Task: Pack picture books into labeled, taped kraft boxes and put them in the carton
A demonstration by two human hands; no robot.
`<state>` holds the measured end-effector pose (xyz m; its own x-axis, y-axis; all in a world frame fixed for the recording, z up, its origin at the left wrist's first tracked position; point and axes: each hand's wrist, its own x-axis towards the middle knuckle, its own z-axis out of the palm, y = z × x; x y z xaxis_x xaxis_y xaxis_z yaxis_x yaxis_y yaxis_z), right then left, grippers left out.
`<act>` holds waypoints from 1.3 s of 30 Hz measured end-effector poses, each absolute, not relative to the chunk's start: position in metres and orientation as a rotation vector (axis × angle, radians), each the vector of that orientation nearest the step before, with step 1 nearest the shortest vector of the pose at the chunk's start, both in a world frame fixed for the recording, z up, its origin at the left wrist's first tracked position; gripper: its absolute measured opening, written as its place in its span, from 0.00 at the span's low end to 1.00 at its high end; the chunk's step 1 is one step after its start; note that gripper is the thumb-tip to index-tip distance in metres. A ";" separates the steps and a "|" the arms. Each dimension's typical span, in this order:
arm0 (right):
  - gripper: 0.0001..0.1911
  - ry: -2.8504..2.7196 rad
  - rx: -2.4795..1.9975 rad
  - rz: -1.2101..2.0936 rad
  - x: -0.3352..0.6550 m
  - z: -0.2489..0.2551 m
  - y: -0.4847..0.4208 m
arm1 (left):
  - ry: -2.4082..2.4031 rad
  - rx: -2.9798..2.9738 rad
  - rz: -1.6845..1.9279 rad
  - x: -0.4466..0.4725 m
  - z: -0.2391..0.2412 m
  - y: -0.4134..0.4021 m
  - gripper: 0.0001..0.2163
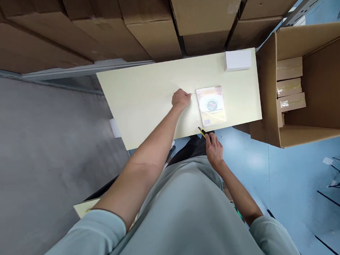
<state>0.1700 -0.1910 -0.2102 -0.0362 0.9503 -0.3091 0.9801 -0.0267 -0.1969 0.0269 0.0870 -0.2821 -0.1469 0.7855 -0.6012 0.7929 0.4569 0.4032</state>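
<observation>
My left hand (181, 99) rests closed on the pale yellow table (148, 99), its fingers pinching the left corner of a flat plastic-wrapped packet (211, 106) with a round dark emblem on it. My right hand (214, 148) sits below the table's near edge, closed around a yellow and black utility knife (202, 132) whose tip points up toward the packet. The packet lies flat near the table's right end.
A small white box (238, 60) sits at the table's far right corner. A large open cardboard carton (313, 83) with several wrapped bundles stands to the right. Stacked brown cartons (107, 22) line the far side. Grey floor lies left, blue floor right.
</observation>
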 end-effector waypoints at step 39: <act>0.16 3.042 2.250 0.326 0.286 -0.002 0.166 | 1.344 2.339 1.129 0.093 0.042 0.169 0.06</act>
<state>0.2861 0.1660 -0.0020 -0.1633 0.7981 0.5799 0.9029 0.3578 -0.2383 0.0927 0.1691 0.0423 0.2884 0.8097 0.5111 0.6433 -0.5592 0.5229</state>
